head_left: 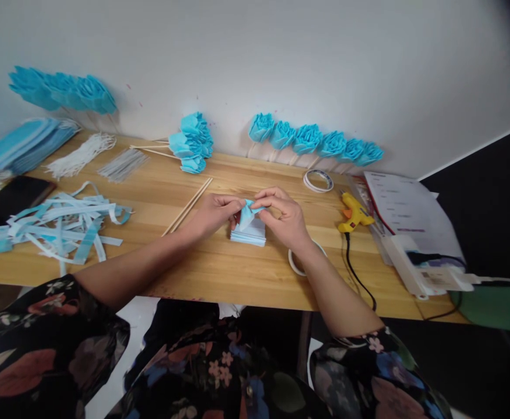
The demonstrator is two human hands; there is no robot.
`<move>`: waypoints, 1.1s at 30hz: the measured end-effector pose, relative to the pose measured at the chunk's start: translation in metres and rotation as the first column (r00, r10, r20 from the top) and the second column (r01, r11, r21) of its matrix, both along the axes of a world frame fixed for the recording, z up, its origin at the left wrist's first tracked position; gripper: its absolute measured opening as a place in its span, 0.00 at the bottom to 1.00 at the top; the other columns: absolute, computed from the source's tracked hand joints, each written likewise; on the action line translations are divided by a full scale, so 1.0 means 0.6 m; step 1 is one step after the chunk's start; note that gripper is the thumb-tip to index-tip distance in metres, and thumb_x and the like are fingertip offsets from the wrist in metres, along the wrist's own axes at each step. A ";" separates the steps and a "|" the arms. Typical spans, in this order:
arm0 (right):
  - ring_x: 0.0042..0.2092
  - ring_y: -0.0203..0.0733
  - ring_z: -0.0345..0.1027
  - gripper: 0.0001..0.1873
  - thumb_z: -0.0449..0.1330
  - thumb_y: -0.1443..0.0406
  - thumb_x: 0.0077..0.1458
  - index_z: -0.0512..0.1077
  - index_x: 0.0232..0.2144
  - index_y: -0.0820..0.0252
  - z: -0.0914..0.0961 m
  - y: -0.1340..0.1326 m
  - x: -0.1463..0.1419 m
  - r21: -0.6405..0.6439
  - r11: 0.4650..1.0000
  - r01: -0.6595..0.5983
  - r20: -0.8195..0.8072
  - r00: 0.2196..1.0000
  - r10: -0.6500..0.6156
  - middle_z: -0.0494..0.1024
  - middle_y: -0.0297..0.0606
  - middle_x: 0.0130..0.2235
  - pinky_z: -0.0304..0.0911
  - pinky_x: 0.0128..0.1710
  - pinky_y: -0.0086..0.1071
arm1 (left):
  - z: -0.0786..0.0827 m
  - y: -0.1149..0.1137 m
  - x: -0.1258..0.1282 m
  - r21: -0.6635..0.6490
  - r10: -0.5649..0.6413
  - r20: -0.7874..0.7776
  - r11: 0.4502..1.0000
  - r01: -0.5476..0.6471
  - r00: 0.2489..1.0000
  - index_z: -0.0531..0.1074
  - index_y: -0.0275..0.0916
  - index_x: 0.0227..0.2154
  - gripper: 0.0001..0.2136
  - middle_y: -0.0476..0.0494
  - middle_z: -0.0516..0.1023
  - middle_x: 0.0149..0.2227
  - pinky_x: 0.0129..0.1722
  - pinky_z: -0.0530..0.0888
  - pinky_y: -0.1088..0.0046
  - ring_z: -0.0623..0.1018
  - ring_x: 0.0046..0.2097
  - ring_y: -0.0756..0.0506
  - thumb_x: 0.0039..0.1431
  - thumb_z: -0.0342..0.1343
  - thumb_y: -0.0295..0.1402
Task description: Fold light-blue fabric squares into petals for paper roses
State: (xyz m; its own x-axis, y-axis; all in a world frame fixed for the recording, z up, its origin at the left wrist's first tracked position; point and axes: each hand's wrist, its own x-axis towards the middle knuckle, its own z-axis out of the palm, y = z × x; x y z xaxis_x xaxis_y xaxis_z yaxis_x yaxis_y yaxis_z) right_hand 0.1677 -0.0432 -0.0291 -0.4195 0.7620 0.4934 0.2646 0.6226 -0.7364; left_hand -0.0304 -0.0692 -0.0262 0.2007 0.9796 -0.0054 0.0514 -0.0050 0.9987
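Between my two hands is a small piece of light blue mask fabric [248,216], folded to a point at its lower end. My left hand [220,214] pinches its left edge between thumb and fingers. On the other side, my right hand [283,215] grips the upper right corner with thumb and fingertips. Directly below lies a stack of pale blue fabric pieces [248,237] on the wooden table [220,267]. A pair of thin wooden sticks [188,206] rests left of my left hand. A roll of white tape [296,266] is partly hidden under my right forearm.
Blue fabric flowers [307,139] on sticks lean along the wall, with more flowers [192,142] lying mid-table. Fabric strips [69,224], a phone [17,201] and masks [28,142] lie left. At right are a yellow glue gun [353,213], another tape roll [318,181] and a power strip [406,265].
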 end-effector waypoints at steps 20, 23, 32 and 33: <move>0.43 0.42 0.74 0.20 0.55 0.48 0.63 0.77 0.44 0.54 0.005 -0.005 0.005 -0.377 0.926 -0.026 -0.063 0.998 0.003 0.81 0.37 0.41 0.68 0.42 0.35 | -0.013 0.006 -0.003 0.134 0.036 -0.034 0.991 -0.031 0.999 0.80 0.36 0.30 0.13 0.51 0.74 0.20 0.25 0.68 0.77 0.72 0.22 0.53 0.59 0.59 0.42; 0.34 0.38 0.70 0.18 0.60 0.49 0.60 0.78 0.34 0.57 -0.003 -0.002 0.003 -0.394 0.919 0.027 0.000 1.000 -0.029 0.79 0.35 0.32 0.64 0.36 0.32 | -0.008 0.004 -0.001 0.144 0.038 -0.033 0.989 -0.033 0.999 0.79 0.36 0.28 0.13 0.52 0.73 0.19 0.25 0.68 0.78 0.71 0.22 0.53 0.59 0.60 0.41; 0.29 0.35 0.64 0.14 0.63 0.53 0.56 0.78 0.31 0.57 -0.001 -0.004 -0.002 -0.409 0.912 0.034 0.001 0.999 -0.037 0.75 0.32 0.27 0.58 0.31 0.30 | -0.004 0.003 0.000 0.128 0.045 0.005 0.991 -0.045 0.999 0.77 0.36 0.29 0.11 0.53 0.72 0.19 0.24 0.68 0.78 0.71 0.22 0.53 0.56 0.63 0.40; 0.30 0.35 0.64 0.14 0.64 0.53 0.56 0.78 0.32 0.57 0.001 -0.006 -0.003 -0.423 0.906 0.016 -0.007 1.000 -0.021 0.75 0.32 0.28 0.58 0.31 0.30 | -0.005 0.003 0.000 0.132 0.046 0.007 0.990 -0.047 0.999 0.77 0.36 0.29 0.11 0.53 0.72 0.19 0.24 0.68 0.78 0.71 0.22 0.53 0.56 0.63 0.40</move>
State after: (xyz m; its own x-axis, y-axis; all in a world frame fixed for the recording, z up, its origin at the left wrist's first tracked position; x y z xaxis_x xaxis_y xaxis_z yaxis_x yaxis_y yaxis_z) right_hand 0.1659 -0.0466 -0.0285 -0.3994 0.9078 0.1283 0.2632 0.2475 -0.9324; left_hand -0.0302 -0.0675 -0.0293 0.1548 0.9800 0.1251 0.0511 -0.1344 0.9896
